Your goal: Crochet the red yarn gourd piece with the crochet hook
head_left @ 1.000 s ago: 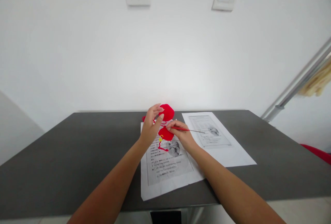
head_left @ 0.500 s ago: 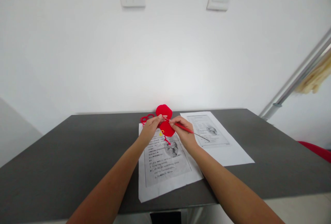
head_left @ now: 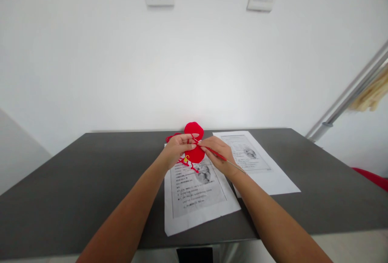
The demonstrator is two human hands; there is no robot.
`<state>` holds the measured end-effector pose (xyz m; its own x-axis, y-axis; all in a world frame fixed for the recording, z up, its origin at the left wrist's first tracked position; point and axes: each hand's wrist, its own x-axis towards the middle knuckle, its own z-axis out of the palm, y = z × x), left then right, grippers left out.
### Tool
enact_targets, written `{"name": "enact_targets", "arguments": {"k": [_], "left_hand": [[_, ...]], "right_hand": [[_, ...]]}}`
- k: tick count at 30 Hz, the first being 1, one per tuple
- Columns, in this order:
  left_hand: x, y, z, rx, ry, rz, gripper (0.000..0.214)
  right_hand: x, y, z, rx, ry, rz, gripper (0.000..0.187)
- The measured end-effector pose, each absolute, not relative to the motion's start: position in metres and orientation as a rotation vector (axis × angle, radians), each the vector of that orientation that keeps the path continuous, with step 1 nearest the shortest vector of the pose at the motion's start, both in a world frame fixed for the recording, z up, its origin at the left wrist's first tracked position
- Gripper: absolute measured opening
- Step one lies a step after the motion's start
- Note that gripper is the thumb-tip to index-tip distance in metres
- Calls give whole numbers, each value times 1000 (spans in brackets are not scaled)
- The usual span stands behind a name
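Note:
My left hand [head_left: 175,149] is closed on a flat red crochet piece [head_left: 195,156], its index finger stretched out with red yarn running over it. My right hand [head_left: 223,165] grips a crochet hook [head_left: 217,155] with a red handle, whose metal rear end slants back over the wrist. The hook's tip meets the work between both hands; the exact stitch is too small to make out. A yellow stitch marker [head_left: 186,159] and a short red yarn tail [head_left: 195,169] hang below the piece. Just behind rests a round red ball of yarn [head_left: 193,127].
Under the hands lies a printed sheet [head_left: 198,210], with a second printed sheet [head_left: 277,180] to its right. Both are on a dark grey table [head_left: 115,166] against a white wall [head_left: 194,60]. Loose red yarn [head_left: 172,137] lies at the back left.
My left index finger has straightened, and the yarn near the hand has shifted. The hook's rear end has swung in towards my right wrist. The yellow marker has moved slightly left and down.

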<state>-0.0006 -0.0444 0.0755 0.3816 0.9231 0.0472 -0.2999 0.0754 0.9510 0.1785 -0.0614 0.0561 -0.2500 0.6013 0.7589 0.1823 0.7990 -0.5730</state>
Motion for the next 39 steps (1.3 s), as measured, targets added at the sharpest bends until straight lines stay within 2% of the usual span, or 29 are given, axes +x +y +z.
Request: {"name": "enact_targets", "arguments": {"k": [7, 16, 28, 39], "left_hand": [[-3, -44, 77, 1153, 670, 1014, 38], [-6, -44, 78, 1230, 702, 1057, 53], [-7, -44, 80, 1337, 776, 1035, 51], [-10, -41, 78, 1390, 829, 1031, 46]], "right_hand": [[178, -61, 56, -587, -1804, 371, 21], [175, -62, 53, -551, -1837, 433, 25], [170, -61, 56, -604, -1669, 526, 7], [179, -53, 53, -635, -1464, 1050, 12]]}}
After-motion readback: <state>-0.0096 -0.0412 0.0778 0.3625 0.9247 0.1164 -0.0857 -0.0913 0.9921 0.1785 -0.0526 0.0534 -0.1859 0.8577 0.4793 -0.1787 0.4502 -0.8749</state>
